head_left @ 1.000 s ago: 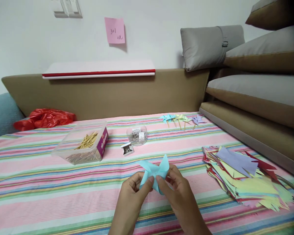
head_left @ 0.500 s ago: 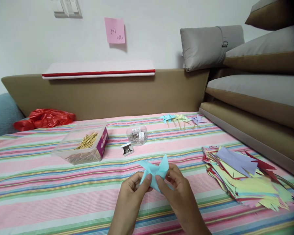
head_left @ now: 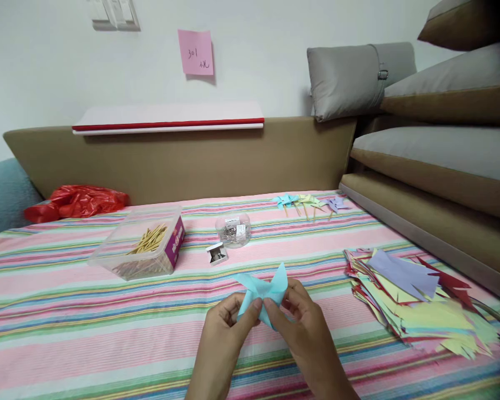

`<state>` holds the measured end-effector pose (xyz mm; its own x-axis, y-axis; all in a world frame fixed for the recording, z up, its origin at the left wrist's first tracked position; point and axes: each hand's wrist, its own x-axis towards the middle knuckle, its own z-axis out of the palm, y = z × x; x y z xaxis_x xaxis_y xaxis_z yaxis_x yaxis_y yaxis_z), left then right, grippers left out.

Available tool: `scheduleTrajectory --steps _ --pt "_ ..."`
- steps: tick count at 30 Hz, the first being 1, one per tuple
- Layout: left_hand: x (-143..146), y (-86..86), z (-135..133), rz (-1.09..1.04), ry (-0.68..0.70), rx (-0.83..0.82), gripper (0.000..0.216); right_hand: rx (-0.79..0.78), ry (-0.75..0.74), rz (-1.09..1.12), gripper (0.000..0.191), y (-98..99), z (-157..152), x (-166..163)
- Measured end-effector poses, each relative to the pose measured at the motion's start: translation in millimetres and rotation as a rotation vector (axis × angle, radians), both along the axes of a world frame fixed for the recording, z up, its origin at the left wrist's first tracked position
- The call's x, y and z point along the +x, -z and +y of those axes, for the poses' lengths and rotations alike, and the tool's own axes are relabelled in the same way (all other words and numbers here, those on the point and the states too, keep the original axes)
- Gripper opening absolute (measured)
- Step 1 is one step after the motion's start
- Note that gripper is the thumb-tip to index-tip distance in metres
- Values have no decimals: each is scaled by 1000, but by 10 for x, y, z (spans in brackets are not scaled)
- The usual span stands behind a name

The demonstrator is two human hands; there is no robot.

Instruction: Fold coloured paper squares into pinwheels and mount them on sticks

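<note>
A light blue paper pinwheel [head_left: 261, 288] with its corners folded toward the centre is held between both hands above the striped cloth [head_left: 108, 344]. My left hand [head_left: 229, 325] pinches its left side, thumb pressed near the middle. On the other side my right hand [head_left: 298, 316] grips the paper, its thumb beside the left one at the centre. Fingers behind the paper are partly hidden. Just beyond the hands lies a small open white box [head_left: 216, 254] with small metal pieces. Behind it stands a clear round container [head_left: 233, 230] of metal pieces.
A clear plastic box [head_left: 139, 244] of short wooden sticks stands left. Several finished pinwheels [head_left: 310, 203] lie at the back. To the right are a pile of cut coloured paper [head_left: 420, 311] and stacked cushions [head_left: 437, 161]. A red plastic bag [head_left: 77, 203] lies far left.
The left thumb has shifted slightly to the right, closer to the right thumb at the paper's centre. Both hands keep their hold on the pinwheel.
</note>
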<state>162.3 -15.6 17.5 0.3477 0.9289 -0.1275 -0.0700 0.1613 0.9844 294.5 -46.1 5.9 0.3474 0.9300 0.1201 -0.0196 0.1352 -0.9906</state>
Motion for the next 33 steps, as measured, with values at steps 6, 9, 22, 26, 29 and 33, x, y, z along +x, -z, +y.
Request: scheduleTrajectory --steps 6,9,22,26,29,33 --pt "4 20 11 20 -9 21 27 -19 -35 -30 18 23 2 18" --pt "5 37 20 62 -27 56 29 -23 -43 -74 16 6 -5 31" --pt "11 22 13 161 -50 99 33 -37 -65 -137 18 -27 -5 67" --pt "-1 27 6 204 -44 124 32 -31 -37 -72 19 -26 -5 48" --pt "-1 22 11 189 -42 104 31 -41 -40 12 19 -18 -11 32" --pt "16 13 1 26 -15 0 25 -66 -60 245 23 7 -14 13"
